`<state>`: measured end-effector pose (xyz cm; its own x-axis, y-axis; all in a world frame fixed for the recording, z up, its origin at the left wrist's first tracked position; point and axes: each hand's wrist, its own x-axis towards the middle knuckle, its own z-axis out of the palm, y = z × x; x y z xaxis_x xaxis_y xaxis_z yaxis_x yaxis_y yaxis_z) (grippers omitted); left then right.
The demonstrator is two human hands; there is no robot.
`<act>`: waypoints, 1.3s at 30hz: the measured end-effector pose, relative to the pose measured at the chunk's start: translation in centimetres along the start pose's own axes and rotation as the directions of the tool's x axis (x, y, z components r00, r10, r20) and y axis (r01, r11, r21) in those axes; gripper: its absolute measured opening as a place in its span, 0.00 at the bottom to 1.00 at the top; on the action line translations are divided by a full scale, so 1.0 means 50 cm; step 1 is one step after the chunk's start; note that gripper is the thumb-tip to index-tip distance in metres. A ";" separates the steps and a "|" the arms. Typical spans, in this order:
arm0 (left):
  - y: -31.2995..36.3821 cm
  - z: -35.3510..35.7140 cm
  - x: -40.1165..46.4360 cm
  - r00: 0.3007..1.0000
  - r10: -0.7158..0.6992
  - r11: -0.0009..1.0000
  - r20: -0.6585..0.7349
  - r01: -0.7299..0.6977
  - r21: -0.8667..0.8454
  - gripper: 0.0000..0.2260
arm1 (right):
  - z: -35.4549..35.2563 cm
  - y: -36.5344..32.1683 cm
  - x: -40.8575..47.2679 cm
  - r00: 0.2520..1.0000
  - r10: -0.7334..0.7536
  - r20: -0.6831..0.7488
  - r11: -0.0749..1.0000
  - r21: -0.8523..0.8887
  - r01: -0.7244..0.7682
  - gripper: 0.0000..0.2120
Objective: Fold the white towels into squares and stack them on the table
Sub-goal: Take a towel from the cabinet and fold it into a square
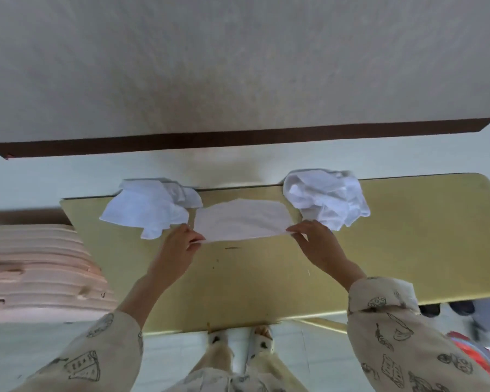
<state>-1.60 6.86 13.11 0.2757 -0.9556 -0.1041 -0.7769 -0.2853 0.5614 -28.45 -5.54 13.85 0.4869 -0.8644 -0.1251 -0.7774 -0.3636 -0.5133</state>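
A white towel (242,220) lies spread flat on the yellow table (266,278), near its far edge. My left hand (181,244) pinches the towel's near left corner. My right hand (313,239) pinches its near right corner. A loose pile of white towels (150,207) lies to the left of the flat one. A crumpled heap of white towels (327,198) sits to its right at the table's far edge.
A stack of pink boards (34,267) stands left of the table. A wall with a dark brown baseboard (238,138) rises behind the table. Dark shoes (447,308) and a red item (475,352) lie on the floor at the right.
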 end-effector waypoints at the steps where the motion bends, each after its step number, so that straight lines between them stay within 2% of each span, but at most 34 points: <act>1: -0.014 0.029 -0.023 0.997 -0.055 0.998 0.057 0.055 -0.006 0.08 | 0.024 0.017 -0.019 0.997 0.028 0.070 0.999 -0.017 -0.027 0.10; 5: -0.056 0.111 -0.095 0.939 -0.199 0.978 0.280 0.209 -0.004 0.06 | 0.090 0.065 -0.072 0.943 0.164 0.290 0.985 -0.002 -0.171 0.11; 8: -0.066 0.130 -0.113 0.902 -0.267 0.952 0.339 0.302 -0.055 0.02 | 0.110 0.083 -0.086 0.907 0.222 0.358 0.971 0.002 -0.238 0.11; 12: -0.078 0.138 -0.094 0.863 -0.405 0.841 0.303 0.482 -0.246 0.07 | 0.124 0.100 -0.076 0.893 0.263 0.364 0.955 0.032 -0.294 0.10; 15: -0.096 0.150 -0.075 0.821 -0.469 0.741 0.325 0.566 -0.361 0.06 | 0.138 0.105 -0.050 0.887 0.304 0.347 0.928 0.106 -0.359 0.09; 19: -0.124 0.182 -0.052 0.738 -0.587 0.605 0.334 0.674 -0.424 0.08 | 0.172 0.108 -0.005 0.896 0.345 0.280 0.911 0.131 -0.392 0.09; 23: -0.146 0.206 -0.025 0.686 -0.655 0.520 0.315 0.713 -0.471 0.09 | 0.213 0.111 0.037 0.895 0.395 0.210 0.893 0.141 -0.427 0.11; 32: -0.166 0.233 -0.003 0.670 -0.702 0.542 0.240 0.722 -0.429 0.07 | 0.257 0.122 0.071 0.852 0.470 0.232 0.846 0.159 -0.510 0.14; 39: -0.164 0.234 0.001 0.694 -0.689 0.562 0.208 0.693 -0.451 0.04 | 0.269 0.123 0.074 0.855 0.487 0.176 0.843 0.159 -0.513 0.08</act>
<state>-1.85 8.30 -1.11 0.6091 -0.4820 -0.6298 0.0100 -0.7894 0.6138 -26.06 -6.28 -1.19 0.1077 -0.8554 -0.5066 -0.8421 0.1924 -0.5038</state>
